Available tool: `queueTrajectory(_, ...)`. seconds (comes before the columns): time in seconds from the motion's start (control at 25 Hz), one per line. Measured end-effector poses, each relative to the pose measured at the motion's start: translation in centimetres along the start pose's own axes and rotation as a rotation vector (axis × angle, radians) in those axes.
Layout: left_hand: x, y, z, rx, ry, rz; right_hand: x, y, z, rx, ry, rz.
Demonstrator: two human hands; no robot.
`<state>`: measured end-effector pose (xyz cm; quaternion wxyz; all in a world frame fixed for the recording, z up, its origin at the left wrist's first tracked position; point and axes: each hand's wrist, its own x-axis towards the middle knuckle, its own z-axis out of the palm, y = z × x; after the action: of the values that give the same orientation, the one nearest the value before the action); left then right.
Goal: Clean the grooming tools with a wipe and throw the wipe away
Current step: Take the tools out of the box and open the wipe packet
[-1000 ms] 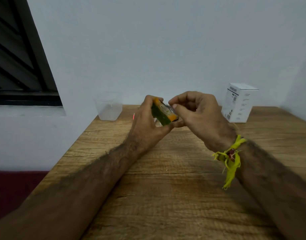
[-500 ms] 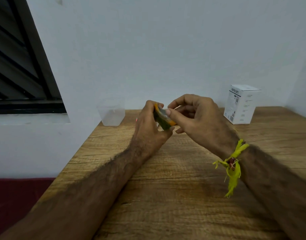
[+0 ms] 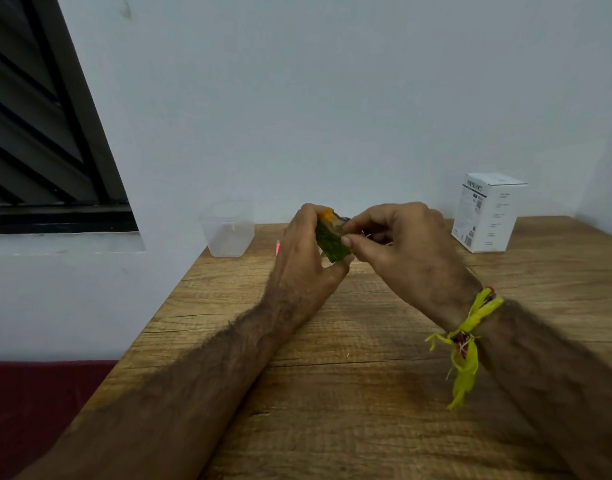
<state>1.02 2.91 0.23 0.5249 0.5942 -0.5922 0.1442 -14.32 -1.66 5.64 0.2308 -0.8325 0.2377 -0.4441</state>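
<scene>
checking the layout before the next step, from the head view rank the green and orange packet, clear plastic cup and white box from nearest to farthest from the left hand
1. Green and orange packet: gripped in the left hand itself, with the right hand pinching it.
2. Clear plastic cup: on the table's far left corner.
3. White box: far right, against the wall.

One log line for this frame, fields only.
left hand: grips green-orange packet | right hand: pinches packet top | wipe: not visible | table: clear cup, white box
</scene>
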Motion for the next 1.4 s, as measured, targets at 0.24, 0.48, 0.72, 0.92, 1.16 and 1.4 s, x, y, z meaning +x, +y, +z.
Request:
queueTrajectory(0.24,0.0,0.0,-0.1,-0.015,0.014,-0.050,-0.1,-0.5,0.0,0.061,0.030,-0.031)
queueTrajectory(0.48,-0.1,0.1,-0.1,-0.055,-0.070,-0.073,0.1,0.1,0.0,0.119,0.008,0.028)
queueTrajectory(0.72,-0.1,0.4,0.0,-0.016,-0.071,0.002,-0.1,0.0,0.2,0.000,0.006,-0.006)
queueTrajectory(0.92,-0.2,0.3,0.2,-0.019,-0.088,0.014,-0.2,-0.1,0.4,-0.112,0.021,0.006)
queueTrajectory(1.16,-0.1,0.6,0.1,-0.060,-0.052,0.020,-0.5,-0.6,0.5,-0.209,-0.016,-0.022)
queueTrajectory(1.4,-0.3,1.0,0.1,-0.064,-0.131,0.064,-0.6,0.0,0.9,-0.205,-0.152,0.094)
